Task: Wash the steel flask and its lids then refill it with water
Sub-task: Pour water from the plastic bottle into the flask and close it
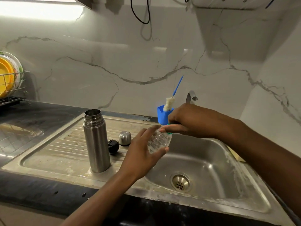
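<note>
At the far left a wire dish rack (11, 84) holding yellow dishes stands on the dark bench (32, 115). To its right the ribbed steel drainboard (65, 144) is set into the bench. The steel flask (96, 141) stands upright on the drainboard with its mouth uncovered. Just right of its base lies the black inner lid (113, 146), and the steel cap (125, 137) sits a little farther back, close beside it.

Right of the lids, the left hand (143, 152) holds a clear plastic bottle (160, 141) over the near-left edge of the sink basin (211, 160), its fingers and thumb wrapped round the tilted body. The right hand (187, 121) comes in from the right and is curled over the bottle's green-ringed top, gripping it.

Behind the hands, against the marble wall, a blue holder (163, 115) carries a bottle brush (169, 103) with a blue handle. The tap (190, 97) rises just to its right. The drain (180, 182) shows in the bottom of the basin.
</note>
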Demonstrator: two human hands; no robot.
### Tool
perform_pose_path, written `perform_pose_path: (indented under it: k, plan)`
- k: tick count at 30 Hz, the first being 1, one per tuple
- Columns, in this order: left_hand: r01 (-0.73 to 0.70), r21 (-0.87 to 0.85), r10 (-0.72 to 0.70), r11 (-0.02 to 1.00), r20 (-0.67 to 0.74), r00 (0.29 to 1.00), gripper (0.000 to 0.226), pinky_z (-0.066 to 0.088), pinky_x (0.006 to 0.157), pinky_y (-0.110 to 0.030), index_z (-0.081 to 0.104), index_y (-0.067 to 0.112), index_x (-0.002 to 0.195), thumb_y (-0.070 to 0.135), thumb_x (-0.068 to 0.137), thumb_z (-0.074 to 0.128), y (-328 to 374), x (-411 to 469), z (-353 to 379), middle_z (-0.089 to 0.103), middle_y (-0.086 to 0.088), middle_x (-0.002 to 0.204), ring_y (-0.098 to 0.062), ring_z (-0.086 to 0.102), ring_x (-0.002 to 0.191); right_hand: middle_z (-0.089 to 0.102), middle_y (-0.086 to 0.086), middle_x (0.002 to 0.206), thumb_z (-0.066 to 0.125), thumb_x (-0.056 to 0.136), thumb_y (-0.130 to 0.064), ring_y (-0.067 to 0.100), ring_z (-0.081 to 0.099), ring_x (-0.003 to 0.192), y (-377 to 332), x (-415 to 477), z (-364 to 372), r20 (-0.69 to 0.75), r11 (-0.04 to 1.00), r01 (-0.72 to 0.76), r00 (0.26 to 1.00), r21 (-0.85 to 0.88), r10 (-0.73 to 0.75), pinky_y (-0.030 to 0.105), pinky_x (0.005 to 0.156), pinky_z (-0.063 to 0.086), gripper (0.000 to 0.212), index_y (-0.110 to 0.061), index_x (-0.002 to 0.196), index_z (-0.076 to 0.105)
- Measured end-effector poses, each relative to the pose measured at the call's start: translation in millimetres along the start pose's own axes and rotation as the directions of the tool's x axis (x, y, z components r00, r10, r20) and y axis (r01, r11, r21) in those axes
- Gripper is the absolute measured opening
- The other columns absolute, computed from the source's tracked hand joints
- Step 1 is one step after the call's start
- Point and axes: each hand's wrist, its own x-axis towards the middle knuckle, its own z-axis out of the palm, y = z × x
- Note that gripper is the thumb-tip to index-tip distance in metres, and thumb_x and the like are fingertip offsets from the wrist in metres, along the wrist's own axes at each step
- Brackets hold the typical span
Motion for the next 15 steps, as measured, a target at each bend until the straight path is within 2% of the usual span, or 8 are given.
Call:
perform_pose_path:
  k: [4,7,10,15]
  plan:
    - [-0.026,0.018,0.026,0.999,0.019,0.999,0.072,0.039,0.091,0.001,0.044,0.053,0.148,0.046,0.087,0.082,1.6,-0.8,1.8,0.056,0.026,0.129,0.015,0.051,0.120,0.060,-0.006,0.066,0.025,0.100,-0.071,0.008,0.054,0.057,-3.1,-4.5,5.4,-0.025,0.995,-0.076,0.997,-0.062,0.074,0.023,0.057,0.030,0.058,-0.036,0.065,0.055]
    - [-0.020,0.004,0.020,1.000,0.029,0.999,0.073,0.044,0.094,-0.006,0.048,0.048,0.149,0.046,0.085,0.083,-2.1,1.2,0.4,0.059,0.023,0.129,0.008,0.056,0.118,0.056,-0.008,0.071,0.030,0.103,-0.068,0.008,0.052,0.061,4.2,-9.7,2.9,-0.041,0.999,-0.024,0.999,-0.037,0.022,0.026,0.059,0.036,0.048,-0.036,0.071,0.047]
    - [-0.022,-0.007,0.023,1.000,0.030,0.999,0.071,0.041,0.094,-0.003,0.053,0.039,0.148,0.042,0.084,0.085,-3.6,3.3,-2.8,0.061,0.020,0.129,0.008,0.058,0.117,0.053,-0.009,0.082,0.036,0.105,-0.060,0.008,0.051,0.070,7.6,-16.7,-1.8,0.007,0.998,0.046,0.999,-0.033,-0.046,0.029,0.064,0.040,0.034,-0.034,0.084,0.042]
    - [-0.045,0.019,0.045,0.999,0.012,0.999,0.069,0.038,0.092,0.000,0.053,0.040,0.147,0.042,0.086,0.084,-0.1,1.5,-2.3,0.058,0.022,0.129,0.011,0.054,0.119,0.054,-0.006,0.080,0.022,0.104,-0.059,0.011,0.051,0.066,1.4,-15.8,10.4,0.005,0.998,0.021,1.000,-0.053,-0.021,0.032,0.064,0.041,0.038,-0.034,0.080,0.037]
